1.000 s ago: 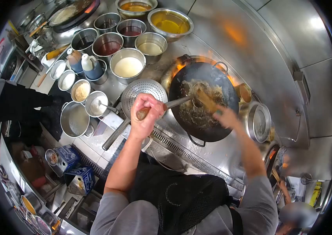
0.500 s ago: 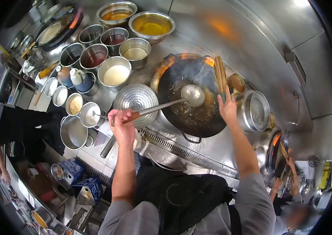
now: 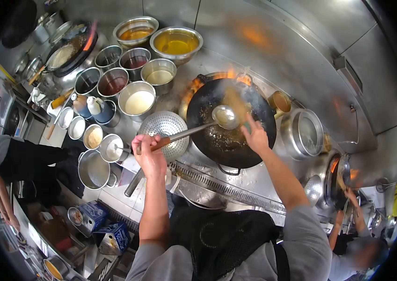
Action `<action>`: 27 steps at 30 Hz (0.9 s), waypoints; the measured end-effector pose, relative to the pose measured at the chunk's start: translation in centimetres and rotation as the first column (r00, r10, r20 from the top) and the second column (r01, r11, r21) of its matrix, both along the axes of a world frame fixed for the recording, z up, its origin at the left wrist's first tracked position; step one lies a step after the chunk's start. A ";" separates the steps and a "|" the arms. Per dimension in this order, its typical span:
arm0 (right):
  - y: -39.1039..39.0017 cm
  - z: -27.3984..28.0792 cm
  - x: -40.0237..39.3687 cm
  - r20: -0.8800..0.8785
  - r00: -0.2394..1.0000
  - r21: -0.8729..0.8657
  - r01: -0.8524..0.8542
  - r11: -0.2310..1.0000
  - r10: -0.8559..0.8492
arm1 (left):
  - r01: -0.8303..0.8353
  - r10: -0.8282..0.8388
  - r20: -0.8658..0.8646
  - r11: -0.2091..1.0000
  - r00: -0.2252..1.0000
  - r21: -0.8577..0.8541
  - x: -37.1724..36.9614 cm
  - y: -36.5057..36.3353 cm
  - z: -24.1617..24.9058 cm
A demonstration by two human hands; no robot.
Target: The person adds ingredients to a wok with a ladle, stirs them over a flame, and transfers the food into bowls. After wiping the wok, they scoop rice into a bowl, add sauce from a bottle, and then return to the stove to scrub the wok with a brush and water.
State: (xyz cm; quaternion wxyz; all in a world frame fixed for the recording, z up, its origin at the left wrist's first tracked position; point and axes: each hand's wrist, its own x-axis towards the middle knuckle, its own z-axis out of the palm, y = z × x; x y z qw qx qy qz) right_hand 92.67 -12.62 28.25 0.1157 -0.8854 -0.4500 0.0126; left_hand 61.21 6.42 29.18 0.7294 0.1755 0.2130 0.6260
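Observation:
My left hand [image 3: 149, 152] is wrapped round the wooden grip of a ladle [image 3: 227, 117]. The ladle's metal bowl hangs over a large black wok [image 3: 201, 105] with dark, bubbling liquid inside. In my right hand [image 3: 257, 136] is a bamboo wok brush [image 3: 236, 105], smeared by motion, its bristle end pointing into the wok beside the ladle bowl. Orange flames [image 3: 230, 74] show behind the wok's far rim. Below the ladle's shaft lies a perforated strainer [image 3: 163, 129], its handle reaching toward the front edge.
Steel bowls of yellow oil [image 3: 176, 43] and several sauce pots [image 3: 137, 101] stand left of the wok. At right sit a steel pot [image 3: 309, 133] and a brown-filled container [image 3: 280, 101]. A co-worker [image 3: 348, 213] works at another wok, lower right; another person [image 3: 2, 164] stands at left.
My right hand has brought the brush left and down from the wok's right rim to over its inside. The ladle stays above the wok, shifted slightly in view.

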 end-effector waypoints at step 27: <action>0.6 4.4 0.1 -0.078 0.974 -0.701 -0.205 0.683 0.213 | 0.414 -0.379 -0.172 0.782 0.909 0.466 2.0 -1.9 4.9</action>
